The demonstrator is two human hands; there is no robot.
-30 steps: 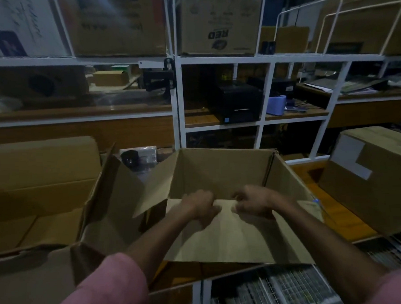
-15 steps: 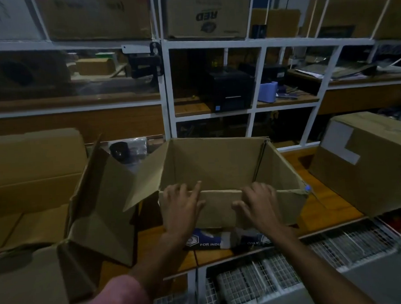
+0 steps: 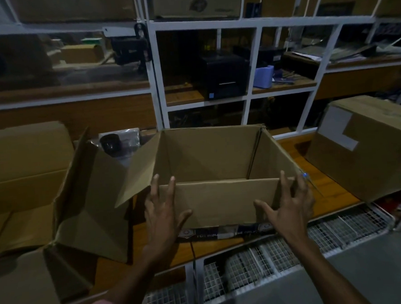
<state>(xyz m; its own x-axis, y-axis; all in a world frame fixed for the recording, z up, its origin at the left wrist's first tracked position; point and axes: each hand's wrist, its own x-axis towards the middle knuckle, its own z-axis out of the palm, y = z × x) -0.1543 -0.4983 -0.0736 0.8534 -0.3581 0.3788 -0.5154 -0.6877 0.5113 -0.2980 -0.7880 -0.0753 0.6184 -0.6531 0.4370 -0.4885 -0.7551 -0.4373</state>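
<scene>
Cardboard box (image 3: pixel 209 156), open at the top, stands on a wooden worktop (image 3: pixel 153 247) in dim light, seen from the head camera looking down. Its left side flap juts up and outward, and its near wall stands upright facing the viewer.

The left hand (image 3: pixel 162 214) lies at the box's near left corner. Its fingers are straight and spread wide, the fingertips reach the top rim, and the thumb is splayed across the near wall. The right hand (image 3: pixel 290 207) is at the box's near right corner, also wide open with fingers fanned and thumb pointing inward. It is slightly blurred, so I cannot tell how firmly it touches. Neither hand grips anything.

A second ago both hands were curled close together at the middle of the near flap, which sloped towards the viewer. Half a second ago they lay flatter on the near wall, nearer its middle. Now they have moved apart to the two corners. The box has kept its place.

A dark printed strip (image 3: pixel 222 233) shows beneath the box's near edge. Left of the box sits a larger open carton (image 3: pixel 88 204). Right of the box is a closed carton (image 3: pixel 369 147). Behind the box rises a white shelf frame (image 3: pixel 155 84) holding a black printer (image 3: pixel 223 78). Below the box's near side are wire mesh baskets (image 3: pixel 247 265).
</scene>
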